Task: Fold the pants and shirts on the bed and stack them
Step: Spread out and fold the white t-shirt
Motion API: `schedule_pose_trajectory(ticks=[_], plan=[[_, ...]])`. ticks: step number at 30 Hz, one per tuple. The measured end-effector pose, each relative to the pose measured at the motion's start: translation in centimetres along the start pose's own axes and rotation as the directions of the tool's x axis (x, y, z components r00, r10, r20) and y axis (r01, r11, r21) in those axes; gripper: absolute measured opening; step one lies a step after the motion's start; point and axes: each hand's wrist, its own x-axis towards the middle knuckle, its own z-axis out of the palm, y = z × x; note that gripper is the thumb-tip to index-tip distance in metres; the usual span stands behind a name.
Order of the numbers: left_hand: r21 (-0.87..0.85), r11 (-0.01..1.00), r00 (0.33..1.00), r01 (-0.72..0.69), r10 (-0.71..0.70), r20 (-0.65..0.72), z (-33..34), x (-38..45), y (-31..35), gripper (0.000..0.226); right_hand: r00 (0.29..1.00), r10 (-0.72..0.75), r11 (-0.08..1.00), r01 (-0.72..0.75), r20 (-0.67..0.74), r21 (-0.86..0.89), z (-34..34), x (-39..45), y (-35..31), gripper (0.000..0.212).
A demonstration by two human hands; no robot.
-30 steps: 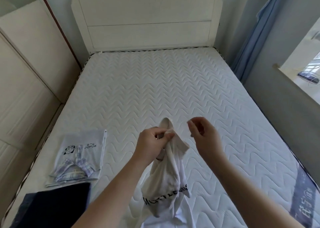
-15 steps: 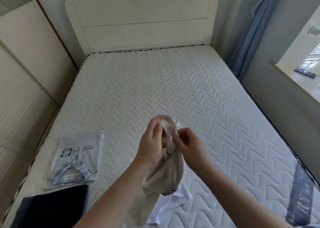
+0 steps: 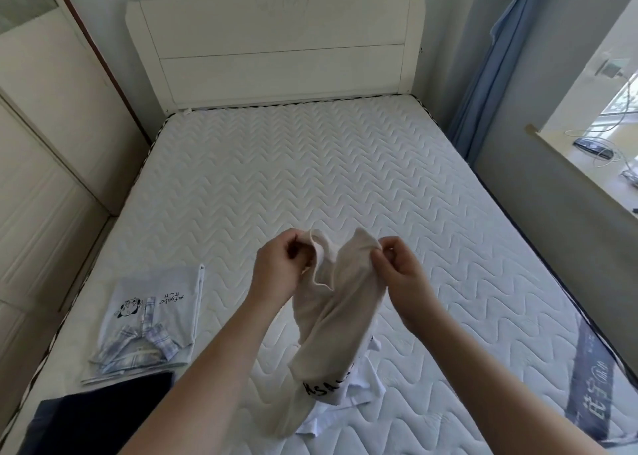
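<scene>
both hands are up over the middle of the bed, and they hold one white shirt between them. the left hand pinches the top edge of the cloth on one side, with its fingers curled round it. the right hand pinches the top edge on the other side, just the same way. the two hands are close together, so the top of the shirt makes a small dip between them. the shirt hangs down from the hands toward the person, long way up and down, and its bottom end lies bunched on the bed near the person's arms. there are black letters near that low end, but i cannot read them all. the shirt is twisted and not flat, so i think the hands need to move apart, left hand going left and right hand going right, to pull the top edge wide before the shirt can be laid down and folded. both hands are about as near to the cloth as each other. off to the left on the bed lies a folded shirt with a cartoon picture, and just beside it, nearer the person, a folded dark garment. i think the white shirt should end up there too.
</scene>
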Motion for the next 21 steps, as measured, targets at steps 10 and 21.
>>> schedule_pose_trajectory(ticks=[10,21], plan=[[0.163,0.986,0.996,0.018,-0.004,-0.085,-5.0,0.7,-3.8,0.024,0.953,-0.108,0.946,0.011,-0.283,-0.325,-6.0,-1.0,-1.2,0.023],[0.063,0.995,0.990,-0.073,0.065,0.126,-7.8,-1.1,-3.8,0.022,0.941,-0.145,0.897,-0.005,-0.305,-0.441,-7.0,-5.3,-2.2,0.024]])
